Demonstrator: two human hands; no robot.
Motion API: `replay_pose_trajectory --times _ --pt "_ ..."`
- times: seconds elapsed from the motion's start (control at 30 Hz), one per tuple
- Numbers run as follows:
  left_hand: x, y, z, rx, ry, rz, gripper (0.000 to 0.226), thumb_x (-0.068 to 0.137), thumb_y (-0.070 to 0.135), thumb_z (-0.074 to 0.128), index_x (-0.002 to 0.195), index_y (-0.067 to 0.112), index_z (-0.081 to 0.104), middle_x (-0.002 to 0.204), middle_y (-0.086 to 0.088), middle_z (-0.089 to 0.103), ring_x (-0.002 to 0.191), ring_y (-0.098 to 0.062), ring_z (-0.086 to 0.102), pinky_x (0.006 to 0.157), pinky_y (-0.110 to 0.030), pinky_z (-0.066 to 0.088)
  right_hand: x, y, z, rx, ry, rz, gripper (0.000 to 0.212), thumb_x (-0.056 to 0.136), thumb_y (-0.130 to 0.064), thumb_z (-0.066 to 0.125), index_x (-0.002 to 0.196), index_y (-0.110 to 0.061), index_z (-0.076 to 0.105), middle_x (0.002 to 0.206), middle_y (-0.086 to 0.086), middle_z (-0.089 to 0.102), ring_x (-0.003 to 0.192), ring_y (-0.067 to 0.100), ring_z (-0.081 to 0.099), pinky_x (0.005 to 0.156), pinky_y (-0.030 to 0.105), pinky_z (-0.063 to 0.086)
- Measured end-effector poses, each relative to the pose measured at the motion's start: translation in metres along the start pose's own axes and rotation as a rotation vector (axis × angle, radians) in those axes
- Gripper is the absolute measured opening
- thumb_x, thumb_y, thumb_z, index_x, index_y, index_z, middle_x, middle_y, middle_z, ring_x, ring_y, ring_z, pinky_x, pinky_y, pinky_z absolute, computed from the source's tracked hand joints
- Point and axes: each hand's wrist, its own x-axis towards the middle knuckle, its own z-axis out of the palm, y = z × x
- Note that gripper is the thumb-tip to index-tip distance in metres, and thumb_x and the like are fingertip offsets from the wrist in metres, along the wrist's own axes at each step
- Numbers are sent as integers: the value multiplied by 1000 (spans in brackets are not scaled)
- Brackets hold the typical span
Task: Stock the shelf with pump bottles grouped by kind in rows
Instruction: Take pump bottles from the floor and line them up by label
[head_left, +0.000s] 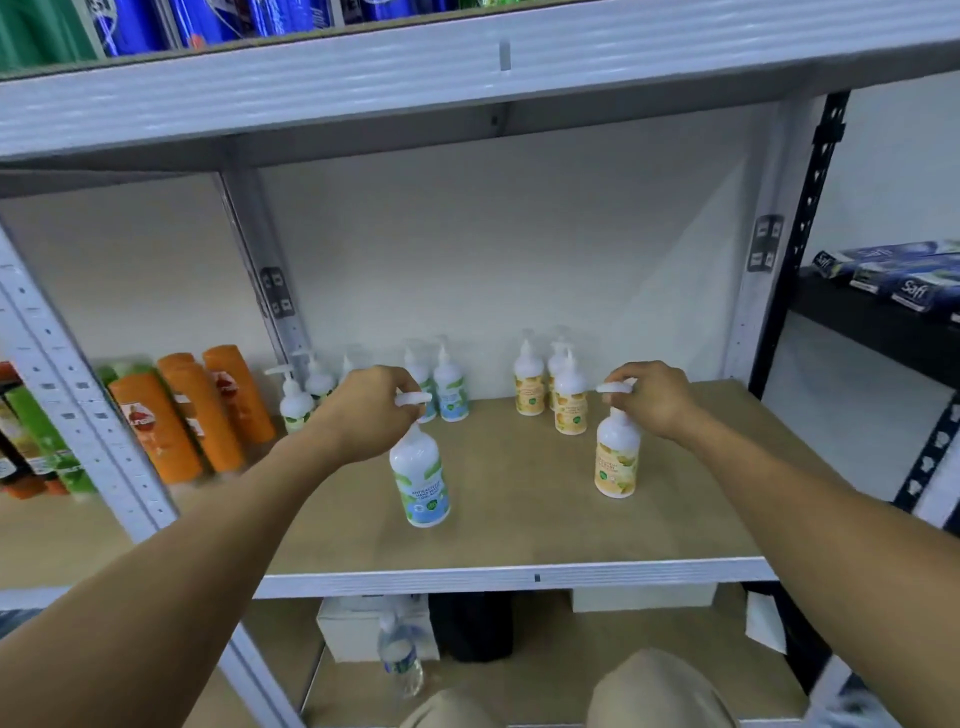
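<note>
Two risks are judged from the way the bottles are held. Each is gripped only at its pump head, high above a narrow base, so a bottle may be tipped if it is pushed along the tan board shelf (519, 530) rather than lifted, and a falling bottle could knock over the rows behind. A pump head might also be pressed or twisted by the grip, though whether the pumps are locked cannot be made out.

The left hand (371, 410) is closed around the white pump head of a white plastic pump bottle with a blue-and-green label (422, 475); the bottle hangs directly beneath the hand, upright, at the middle of the shelf, nearer the front edge than the row of matching blue-labelled bottles (441, 387) by the back wall. The right hand (652, 397) is closed in the same way on the pump of a white plastic pump bottle with a yellow label (617, 457), which stands below and slightly left of it, just in front of the yellow-labelled group (553, 387) toward the back right. Whether the two bottles rest on the board or are held just clear of it cannot be told.
</note>
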Motion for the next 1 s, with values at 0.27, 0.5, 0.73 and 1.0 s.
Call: replay_pose_trajectory --times 0.27,0.5,0.73,1.0 --pt "14 5 3 -11 5 -12 5 95 28 61 93 24 63 84 1 65 76 -14 61 59 -28 46 -34 41 29 49 37 62 73 68 -48 77 131 -23 52 115 4 65 102 26 63 85 41 54" --pt "43 6 23 14 27 -34 14 95 27 59 105 20 66 80 9 59 79 -16 58 66 -32 46 -92 88 69 -509 -93 159 76 79 -82 44 140 -37 44 148 -3 40 141 19 34 113 55 21" --pt "70 5 51 66 -68 -12 23 95 27 60 114 15 65 108 -5 67 97 -25 61 85 -41 53 -93 95 82 -590 -15 80 77 85 -81 25 145 -35 38 159 0 29 150 18 18 117 55 15" --pt "86 1 88 33 7 -10 24 97 24 59 118 16 65 101 -5 57 91 -24 54 74 -31 39 -93 96 81 -614 24 50 72 85 -80 25 139 -37 43 152 -3 37 147 18 22 115 54 17"
